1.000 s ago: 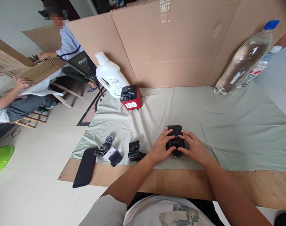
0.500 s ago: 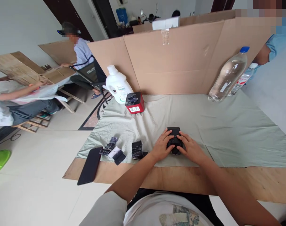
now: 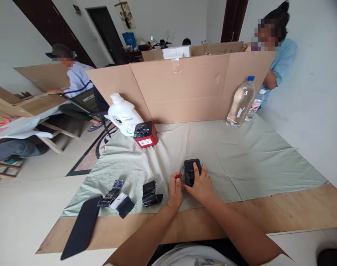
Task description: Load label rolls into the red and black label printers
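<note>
A small black box-shaped device (image 3: 189, 174) with a glossy dark patch on top lies on the cloth in front of me. My right hand (image 3: 202, 186) grips it from the right, fingers over the top and thumb at the near edge. Just left of the device, my left hand (image 3: 175, 190) stands on edge with loosely bent fingers apart and nothing in it. A curled black strip (image 3: 151, 193) lies further left. Beyond it are crumpled dark strips (image 3: 113, 194) and a folded black-and-white piece (image 3: 122, 205).
A dark phone-like slab (image 3: 82, 225) overhangs the wooden table edge (image 3: 193, 223). Behind stand a red-and-black box-shaped device (image 3: 146, 135), a white jug (image 3: 124, 116), a large clear bottle (image 3: 240, 105) and a smaller bottle (image 3: 254, 107) against a cardboard screen (image 3: 185, 90). Other people sit beyond.
My left hand has let go of the black device and drawn off to its left. The right hand has shifted further over it. The view has tilted up and turned right.
</note>
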`<state>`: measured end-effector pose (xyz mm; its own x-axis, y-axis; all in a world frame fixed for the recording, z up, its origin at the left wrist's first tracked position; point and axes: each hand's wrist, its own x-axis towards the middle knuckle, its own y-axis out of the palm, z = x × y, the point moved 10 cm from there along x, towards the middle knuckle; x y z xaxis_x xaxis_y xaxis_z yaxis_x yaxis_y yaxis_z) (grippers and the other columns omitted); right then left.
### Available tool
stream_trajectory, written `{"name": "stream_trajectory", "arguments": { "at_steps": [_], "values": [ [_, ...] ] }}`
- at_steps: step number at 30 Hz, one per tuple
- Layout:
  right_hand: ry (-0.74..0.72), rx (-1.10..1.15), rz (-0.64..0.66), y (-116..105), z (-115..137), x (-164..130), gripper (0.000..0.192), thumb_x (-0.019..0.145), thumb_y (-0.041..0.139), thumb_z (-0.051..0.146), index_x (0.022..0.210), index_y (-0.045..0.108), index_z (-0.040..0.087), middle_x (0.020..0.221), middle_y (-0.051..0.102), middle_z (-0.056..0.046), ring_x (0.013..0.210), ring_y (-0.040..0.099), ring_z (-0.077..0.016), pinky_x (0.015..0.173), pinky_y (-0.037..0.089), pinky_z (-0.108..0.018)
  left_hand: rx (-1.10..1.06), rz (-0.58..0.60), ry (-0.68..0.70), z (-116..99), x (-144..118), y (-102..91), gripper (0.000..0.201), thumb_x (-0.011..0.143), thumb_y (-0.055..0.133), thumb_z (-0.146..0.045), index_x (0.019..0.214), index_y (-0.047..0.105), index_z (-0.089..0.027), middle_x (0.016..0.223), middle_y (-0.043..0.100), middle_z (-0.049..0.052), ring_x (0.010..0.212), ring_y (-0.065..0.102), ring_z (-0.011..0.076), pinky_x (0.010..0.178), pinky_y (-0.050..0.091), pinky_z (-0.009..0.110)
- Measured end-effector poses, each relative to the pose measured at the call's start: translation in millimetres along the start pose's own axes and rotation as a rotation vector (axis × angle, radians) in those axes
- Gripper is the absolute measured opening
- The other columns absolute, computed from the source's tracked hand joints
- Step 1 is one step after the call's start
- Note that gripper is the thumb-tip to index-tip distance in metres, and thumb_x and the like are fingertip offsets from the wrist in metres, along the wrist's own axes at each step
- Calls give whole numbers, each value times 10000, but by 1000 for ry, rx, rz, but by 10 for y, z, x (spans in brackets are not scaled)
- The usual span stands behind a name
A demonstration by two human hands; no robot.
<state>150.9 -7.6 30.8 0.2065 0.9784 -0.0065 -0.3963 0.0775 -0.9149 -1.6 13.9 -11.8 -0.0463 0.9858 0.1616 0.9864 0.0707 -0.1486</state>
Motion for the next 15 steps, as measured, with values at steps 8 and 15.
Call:
{"name": "stream_trajectory", "arguments": {
  "at_steps": [8, 15],
  "values": [
    [-26, 0, -261, -486, -837, 798, 883, 721, 650, 409, 1482, 287, 147, 1353, 460, -241, 1204, 498, -389, 986, 419, -528, 371, 216, 169, -133, -96, 194, 246, 921, 459, -372, 1067, 592, -226, 1210, 598, 105, 1195, 550, 255, 1053, 434, 486],
    [332, -41, -341, -1139, -2264, 1800, 901, 726, 640, 453, 1472, 286, 94, 1351, 444, -262, 1229, 485, -405, 1026, 372, -524, 754, 562, 244, -189, -259, 657, 466, 840, 507, -211, 1296, 584, -261, 1493, 468, 86, 1421, 345, 329, 1139, 274, 606]
  ]
}}
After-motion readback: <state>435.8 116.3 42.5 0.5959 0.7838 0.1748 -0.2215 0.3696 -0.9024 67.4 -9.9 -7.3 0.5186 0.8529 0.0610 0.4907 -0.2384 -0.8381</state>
